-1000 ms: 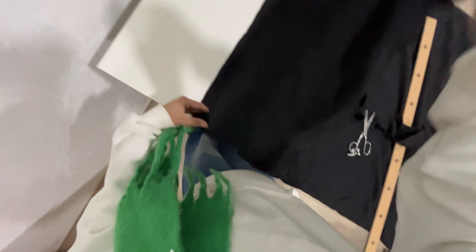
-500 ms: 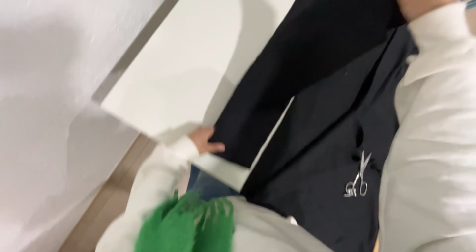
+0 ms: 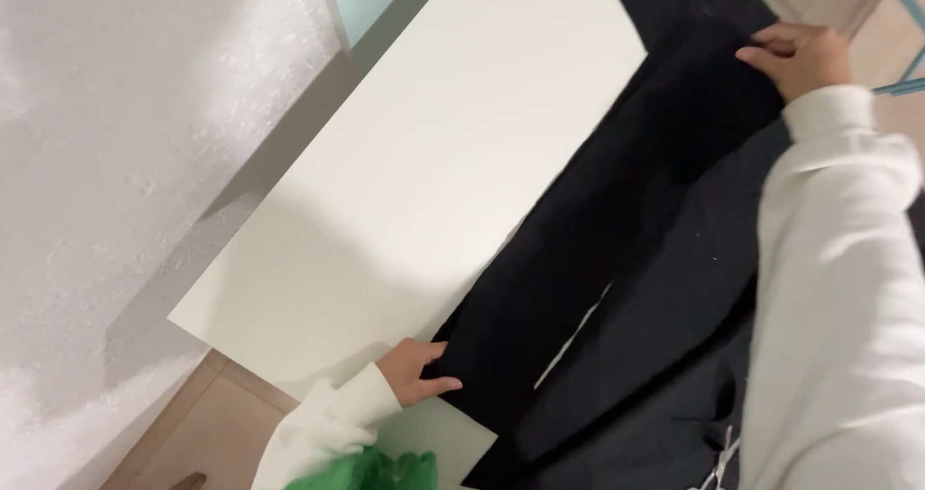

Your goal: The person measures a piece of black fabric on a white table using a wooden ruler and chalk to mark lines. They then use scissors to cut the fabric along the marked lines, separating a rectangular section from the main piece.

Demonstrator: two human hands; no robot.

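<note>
Our left hand (image 3: 416, 372), low in the frame, pinches the black cloth (image 3: 617, 220) on the white table (image 3: 424, 172), while our right hand (image 3: 798, 58), upper right, grips its far end.

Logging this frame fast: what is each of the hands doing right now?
Left hand: gripping the near end of the folded black cloth.
Right hand: gripping the cloth's far end.

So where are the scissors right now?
Only the scissors' handles peek in at the bottom edge of the head view, lying on the black cloth just left of the right sleeve.
</note>
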